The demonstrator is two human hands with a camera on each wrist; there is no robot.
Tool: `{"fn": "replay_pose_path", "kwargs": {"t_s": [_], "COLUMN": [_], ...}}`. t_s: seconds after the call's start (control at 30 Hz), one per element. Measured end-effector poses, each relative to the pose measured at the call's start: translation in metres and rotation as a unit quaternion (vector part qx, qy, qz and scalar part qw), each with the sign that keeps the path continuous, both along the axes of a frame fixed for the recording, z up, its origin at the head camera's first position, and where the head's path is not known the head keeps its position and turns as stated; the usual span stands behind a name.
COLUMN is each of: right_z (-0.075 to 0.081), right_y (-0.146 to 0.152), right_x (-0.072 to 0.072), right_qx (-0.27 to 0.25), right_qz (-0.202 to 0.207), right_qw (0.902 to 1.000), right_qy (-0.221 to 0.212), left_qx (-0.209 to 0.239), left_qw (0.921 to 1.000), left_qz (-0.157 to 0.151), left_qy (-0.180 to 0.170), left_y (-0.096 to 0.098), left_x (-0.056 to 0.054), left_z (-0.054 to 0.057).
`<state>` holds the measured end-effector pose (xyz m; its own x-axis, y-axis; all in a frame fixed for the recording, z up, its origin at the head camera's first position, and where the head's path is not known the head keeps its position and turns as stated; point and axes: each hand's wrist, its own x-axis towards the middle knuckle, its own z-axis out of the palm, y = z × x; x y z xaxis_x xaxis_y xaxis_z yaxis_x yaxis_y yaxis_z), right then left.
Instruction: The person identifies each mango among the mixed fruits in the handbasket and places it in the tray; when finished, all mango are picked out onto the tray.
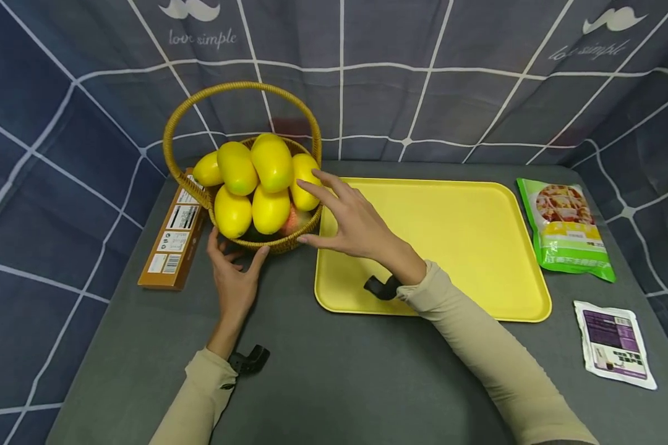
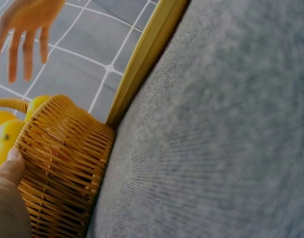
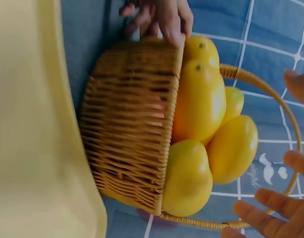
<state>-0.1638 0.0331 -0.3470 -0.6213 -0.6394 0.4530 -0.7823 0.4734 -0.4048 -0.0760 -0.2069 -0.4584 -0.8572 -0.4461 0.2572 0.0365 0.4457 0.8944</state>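
A wicker basket with a tall arched handle stands at the back left, heaped with several yellow mangoes. Lower in it, a reddish fruit and something dark green partly show. My left hand holds the front of the basket, its thumb at the rim; the left wrist view shows that thumb against the wicker. To the basket's right, my right hand has its fingers spread, with nothing in it. In the right wrist view its fingers stand apart from the mangoes.
A yellow tray lies right of the basket, under my right forearm. An orange-brown box lies at the left. A green food packet and a white-and-purple pouch lie at the right. Checked fabric hangs behind the table.
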Motion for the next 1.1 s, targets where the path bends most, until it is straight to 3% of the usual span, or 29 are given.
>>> {"fn": "replay_pose_path", "kwargs": {"t_s": [0.23,0.5,0.9,1.1], "right_z": [0.015,0.019,0.018,0.014], "right_y": [-0.030,-0.047,-0.060,-0.063], "right_x": [-0.038,-0.067,-0.083,-0.086], "right_qx": [0.024,0.030,0.019,0.017], "right_qz": [0.003,0.002,0.017,0.026], "right_qw": [0.9997,0.9991,0.9922,0.9902], "right_qy": [0.005,-0.031,-0.122,-0.136], "left_qx": [-0.002,0.002,0.003,0.003], "left_qw": [1.0000,1.0000,1.0000,1.0000], "left_qz": [0.001,0.001,-0.002,-0.001], "left_qy": [0.009,0.005,0.009,0.009], "left_y": [0.000,0.001,0.001,-0.001], "left_x": [-0.002,-0.002,-0.001,-0.001], "left_z": [-0.003,-0.002,-0.002,-0.002]}}
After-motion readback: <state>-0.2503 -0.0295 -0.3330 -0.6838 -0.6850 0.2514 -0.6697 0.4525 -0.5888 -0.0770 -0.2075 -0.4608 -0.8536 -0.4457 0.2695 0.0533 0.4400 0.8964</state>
